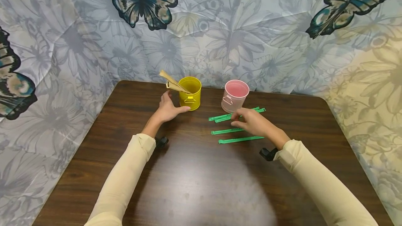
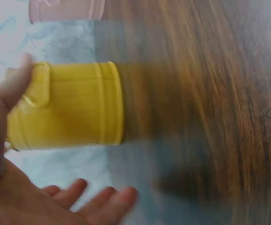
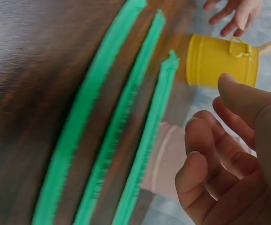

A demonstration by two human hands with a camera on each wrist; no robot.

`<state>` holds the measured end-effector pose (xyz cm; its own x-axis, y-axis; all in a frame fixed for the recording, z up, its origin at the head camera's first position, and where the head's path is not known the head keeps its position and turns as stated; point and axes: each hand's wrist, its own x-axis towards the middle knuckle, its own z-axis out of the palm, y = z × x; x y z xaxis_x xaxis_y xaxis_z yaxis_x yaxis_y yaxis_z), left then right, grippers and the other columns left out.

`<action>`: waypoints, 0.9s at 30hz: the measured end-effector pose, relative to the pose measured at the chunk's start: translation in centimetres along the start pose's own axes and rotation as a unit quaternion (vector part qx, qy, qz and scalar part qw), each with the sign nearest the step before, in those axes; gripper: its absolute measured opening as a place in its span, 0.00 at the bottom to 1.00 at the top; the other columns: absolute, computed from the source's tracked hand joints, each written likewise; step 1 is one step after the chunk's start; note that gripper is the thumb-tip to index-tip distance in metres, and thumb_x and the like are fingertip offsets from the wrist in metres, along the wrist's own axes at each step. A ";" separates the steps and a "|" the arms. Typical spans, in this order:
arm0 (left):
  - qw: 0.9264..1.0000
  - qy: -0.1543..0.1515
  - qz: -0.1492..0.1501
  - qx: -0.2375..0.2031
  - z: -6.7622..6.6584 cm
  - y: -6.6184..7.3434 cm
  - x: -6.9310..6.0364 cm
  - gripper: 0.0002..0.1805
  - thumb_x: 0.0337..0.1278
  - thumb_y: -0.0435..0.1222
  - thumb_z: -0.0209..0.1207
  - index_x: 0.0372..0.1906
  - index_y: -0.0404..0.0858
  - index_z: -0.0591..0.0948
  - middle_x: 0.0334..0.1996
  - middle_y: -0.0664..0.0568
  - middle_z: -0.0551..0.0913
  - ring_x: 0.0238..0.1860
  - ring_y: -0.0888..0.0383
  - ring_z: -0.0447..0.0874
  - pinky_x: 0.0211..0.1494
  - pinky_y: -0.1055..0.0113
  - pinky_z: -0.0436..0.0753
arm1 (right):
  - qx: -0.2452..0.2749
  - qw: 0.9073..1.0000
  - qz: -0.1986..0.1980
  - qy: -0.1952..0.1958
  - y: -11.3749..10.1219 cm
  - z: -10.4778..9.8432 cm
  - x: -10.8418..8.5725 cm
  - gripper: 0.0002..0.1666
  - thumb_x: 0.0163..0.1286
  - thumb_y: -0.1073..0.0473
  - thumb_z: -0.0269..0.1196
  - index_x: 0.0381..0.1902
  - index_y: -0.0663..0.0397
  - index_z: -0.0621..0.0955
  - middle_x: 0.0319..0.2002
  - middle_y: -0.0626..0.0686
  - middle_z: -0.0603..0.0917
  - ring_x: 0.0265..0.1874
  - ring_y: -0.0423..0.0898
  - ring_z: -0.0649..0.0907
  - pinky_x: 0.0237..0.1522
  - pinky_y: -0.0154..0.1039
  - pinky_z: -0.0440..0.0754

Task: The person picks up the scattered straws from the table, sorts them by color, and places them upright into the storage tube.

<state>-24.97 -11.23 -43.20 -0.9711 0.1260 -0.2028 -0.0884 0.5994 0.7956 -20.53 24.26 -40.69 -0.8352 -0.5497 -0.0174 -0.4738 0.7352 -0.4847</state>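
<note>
My left hand (image 1: 167,110) is spread beside a yellow bucket (image 1: 195,99). In the left wrist view its thumb lies over the side of the bucket, and the fingers stand apart from it; contact is unclear. Two beige paper stick packets (image 1: 176,85) lean out of this bucket to the left. Over several thin green stick packets (image 1: 230,140) on the table hovers my right hand (image 1: 255,122), fingers loosely bent. In the right wrist view nothing shows between its thumb and fingers. A pink bucket (image 1: 228,103) stands just behind the green packets.
The dark wooden table (image 1: 185,187) meets a wall covering (image 1: 213,44) printed with flowers and butterflies. Both buckets stand near the table's back edge. A black wrist camera (image 1: 268,154) sits below the right wrist, another (image 1: 162,142) at the left wrist.
</note>
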 end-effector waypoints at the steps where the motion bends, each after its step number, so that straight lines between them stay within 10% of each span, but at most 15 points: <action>1: 1.000 -0.006 -0.009 0.021 -0.1 0.2 -0.5 0.64 0.58 0.56 0.69 0.80 0.33 0.38 0.77 0.32 0.49 0.79 0.32 0.46 0.79 0.39 0.59 | -0.001 1.000 -0.001 -0.002 0.2 0.1 -0.1 0.13 0.70 0.56 0.68 0.48 0.56 0.84 0.42 0.48 0.87 0.41 0.45 0.84 0.44 0.44 0.82; 10: 0.980 -0.067 0.021 0.184 -0.2 4.0 -4.1 0.40 0.62 0.57 0.65 0.70 0.36 0.71 0.66 0.42 0.74 0.68 0.42 0.73 0.68 0.42 0.76 | 0.004 1.000 0.018 -0.020 1.8 1.2 -1.7 0.12 0.71 0.55 0.67 0.48 0.52 0.84 0.43 0.47 0.87 0.44 0.45 0.84 0.43 0.43 0.81; 15: 0.982 -0.064 0.104 0.147 0.7 6.4 -4.3 0.35 0.62 0.54 0.66 0.66 0.39 0.75 0.65 0.47 0.78 0.66 0.47 0.77 0.69 0.50 0.77 | 0.003 1.000 0.019 -0.015 2.3 1.7 -2.4 0.10 0.69 0.54 0.69 0.44 0.51 0.85 0.40 0.47 0.87 0.41 0.43 0.83 0.41 0.40 0.81; 22: 0.970 0.015 0.238 0.056 3.2 7.7 -3.5 0.35 0.66 0.48 0.66 0.72 0.43 0.67 0.62 0.51 0.80 0.65 0.49 0.79 0.69 0.55 0.78 | 0.001 1.000 0.004 0.000 2.8 2.7 -2.9 0.05 0.66 0.57 0.72 0.38 0.46 0.86 0.37 0.45 0.86 0.38 0.41 0.82 0.39 0.35 0.79; 27: 0.961 0.029 0.274 0.025 5.3 8.1 -2.2 0.38 0.65 0.48 0.67 0.74 0.43 0.64 0.65 0.50 0.76 0.67 0.50 0.77 0.70 0.58 0.78 | 0.010 1.000 0.013 -0.006 3.2 3.3 -3.4 0.07 0.65 0.57 0.72 0.40 0.48 0.86 0.39 0.46 0.86 0.39 0.42 0.84 0.41 0.36 0.82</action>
<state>-22.36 -2.48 -39.31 -0.8797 0.3907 0.2710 0.4487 0.4935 0.7450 -18.34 27.20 -45.08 -0.8439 -0.5350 -0.0406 -0.4463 0.7418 -0.5005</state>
